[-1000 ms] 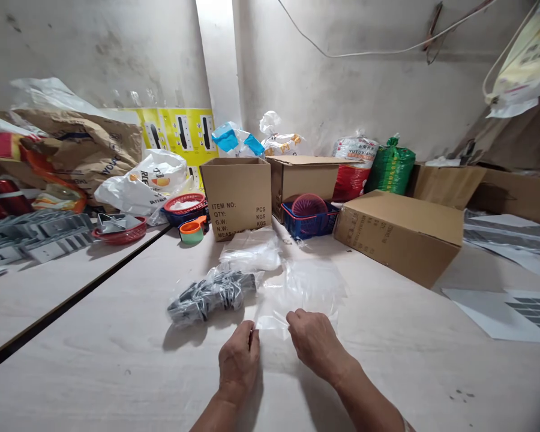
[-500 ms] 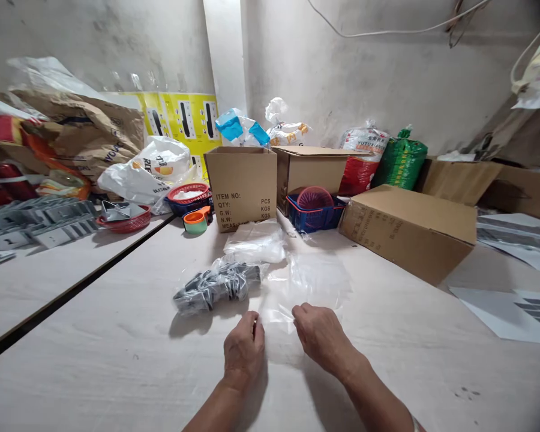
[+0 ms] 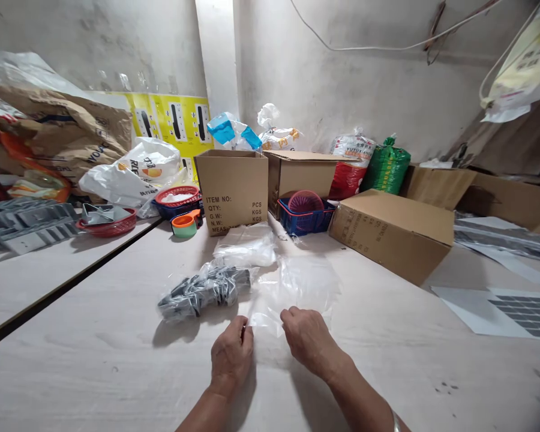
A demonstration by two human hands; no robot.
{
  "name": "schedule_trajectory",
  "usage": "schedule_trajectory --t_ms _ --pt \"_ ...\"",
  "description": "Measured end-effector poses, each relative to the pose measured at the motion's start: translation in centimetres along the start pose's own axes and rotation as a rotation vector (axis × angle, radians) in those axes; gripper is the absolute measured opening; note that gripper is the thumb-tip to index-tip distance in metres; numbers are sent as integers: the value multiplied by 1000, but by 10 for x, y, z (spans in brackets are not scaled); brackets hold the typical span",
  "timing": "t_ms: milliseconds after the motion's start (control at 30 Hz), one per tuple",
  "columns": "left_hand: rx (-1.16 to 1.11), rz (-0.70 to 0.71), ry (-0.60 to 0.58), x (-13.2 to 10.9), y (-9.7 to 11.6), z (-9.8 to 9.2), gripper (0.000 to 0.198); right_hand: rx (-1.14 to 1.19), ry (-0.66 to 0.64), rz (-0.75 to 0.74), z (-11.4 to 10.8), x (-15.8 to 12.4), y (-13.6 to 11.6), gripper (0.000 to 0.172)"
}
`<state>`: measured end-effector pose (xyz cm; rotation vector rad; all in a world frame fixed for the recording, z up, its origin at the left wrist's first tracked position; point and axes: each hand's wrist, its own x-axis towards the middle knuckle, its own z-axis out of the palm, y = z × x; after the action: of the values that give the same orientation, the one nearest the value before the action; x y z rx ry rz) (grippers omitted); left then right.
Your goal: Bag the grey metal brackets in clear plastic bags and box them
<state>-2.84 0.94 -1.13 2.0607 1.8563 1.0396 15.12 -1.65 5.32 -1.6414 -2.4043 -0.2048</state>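
Observation:
A clear plastic bag point(image 3: 270, 336) lies between my two hands on the pale table. My left hand point(image 3: 233, 354) pinches its left edge, fingers closed. My right hand point(image 3: 308, 339) is closed on the bag's right side. Beyond my right hand lie more flat clear bags point(image 3: 310, 279). Up and to the left of my left hand, a clear bag with dark grey parts inside point(image 3: 204, 291) rests on the table. Behind it sits a pile of folded clear plastic point(image 3: 247, 245).
An open carton point(image 3: 234, 186) stands at the back, near a blue basket point(image 3: 306, 217) and a tilted carton point(image 3: 391, 234). At left are a red basket point(image 3: 110, 227), grey parts point(image 3: 40, 231) and tape rolls point(image 3: 184, 225). Printed sheets point(image 3: 499, 309) lie at right.
The view has turned slightly to the right, so most things appear shifted left. Both hands keep their hold on the clear bag, with little movement between them.

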Motion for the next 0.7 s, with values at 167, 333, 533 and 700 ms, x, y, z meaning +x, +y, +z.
schedule_trajectory --t_ms 167,333,533,700 --pt "-9 -16 -20 0 -3 1 14 -23 -15 6 -1 0 0 12" --pt "12 -27 -17 0 0 -1 13 -26 -28 -1 -3 0 -1 13" --pt "18 -61 -9 2 3 -3 16 -55 -107 3 -7 2 -2 18" --pt "7 -57 -19 2 2 -2 12 -56 -122 20 -8 2 0 18"
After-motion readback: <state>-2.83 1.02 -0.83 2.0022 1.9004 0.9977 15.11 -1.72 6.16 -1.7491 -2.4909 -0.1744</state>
